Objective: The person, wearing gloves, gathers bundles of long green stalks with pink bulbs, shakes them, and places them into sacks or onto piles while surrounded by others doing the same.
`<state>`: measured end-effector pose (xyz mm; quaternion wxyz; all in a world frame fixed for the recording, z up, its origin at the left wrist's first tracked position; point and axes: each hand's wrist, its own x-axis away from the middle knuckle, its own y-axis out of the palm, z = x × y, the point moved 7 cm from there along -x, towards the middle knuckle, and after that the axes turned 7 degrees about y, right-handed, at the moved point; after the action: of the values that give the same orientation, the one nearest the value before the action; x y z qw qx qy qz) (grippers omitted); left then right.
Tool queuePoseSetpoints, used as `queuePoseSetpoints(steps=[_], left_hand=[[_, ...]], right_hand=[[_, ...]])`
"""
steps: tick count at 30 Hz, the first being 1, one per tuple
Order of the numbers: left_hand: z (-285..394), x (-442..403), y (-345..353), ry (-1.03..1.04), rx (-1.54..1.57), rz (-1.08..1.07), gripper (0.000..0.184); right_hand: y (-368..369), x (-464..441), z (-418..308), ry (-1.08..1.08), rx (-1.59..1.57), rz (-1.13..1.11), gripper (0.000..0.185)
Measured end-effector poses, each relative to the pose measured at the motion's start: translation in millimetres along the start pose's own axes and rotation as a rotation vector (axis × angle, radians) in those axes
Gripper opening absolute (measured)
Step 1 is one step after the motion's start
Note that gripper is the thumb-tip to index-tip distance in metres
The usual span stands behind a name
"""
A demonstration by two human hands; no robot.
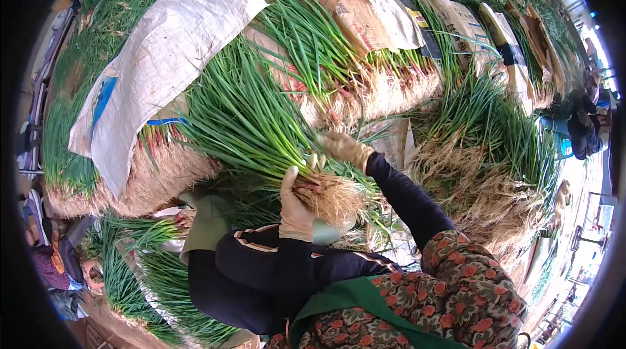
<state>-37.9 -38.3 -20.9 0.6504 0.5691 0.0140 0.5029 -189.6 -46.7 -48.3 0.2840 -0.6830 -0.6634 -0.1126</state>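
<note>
My left hand, in a pale glove, is wrapped round a thick bunch of spring onions near the root end. The bunch's green leaves fan out to the upper left, and its tangled tan roots stick out to the right of the hand. My right hand, also gloved, is just above the bunch, close to the root ends of spring onions lying on a sack. Its fingers are drawn together, and what they hold, if anything, is hidden.
A white woven sack covers spring onions on the left. Brown paper sacks lie over others behind. A heap of rooty spring onions is on the right, and more bunches lie at the lower left. Another person is at the far right.
</note>
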Motion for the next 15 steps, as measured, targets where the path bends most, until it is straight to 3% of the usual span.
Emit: queuePoseSetpoints(steps=[1,4,8,12,13,14,15], left_hand=[[0.5,0.4,-4.1,-0.006,-0.051,0.032,0.035],[3.5,0.6,-10.2,0.060,-0.047,0.067,0.032],[9.5,0.5,-18.4,0.093,-0.037,0.127,0.032],[8.0,-0.3,-5.4,0.105,-0.061,0.141,0.033],[7.4,-1.0,-5.4,0.076,-0.014,0.098,0.032],[7.1,2.4,-1.4,0.070,0.020,0.157,0.032],[7.8,7.7,9.1,0.069,0.055,0.216,0.032]], right_hand=[[-0.3,10.5,-33.8,-0.007,-0.153,-0.009,0.050],[17.9,-24.5,-38.2,-0.037,0.636,-0.043,0.054],[32.5,-21.3,-17.0,-0.183,0.204,-0.175,0.038],[13.5,1.2,-24.6,-0.279,0.391,0.168,0.026],[6.6,3.6,-34.5,-0.430,0.707,0.386,0.025],[-7.8,-3.5,-38.7,-0.392,0.821,0.503,0.028],[-22.1,-8.3,-29.2,-0.380,0.599,0.563,0.028]])
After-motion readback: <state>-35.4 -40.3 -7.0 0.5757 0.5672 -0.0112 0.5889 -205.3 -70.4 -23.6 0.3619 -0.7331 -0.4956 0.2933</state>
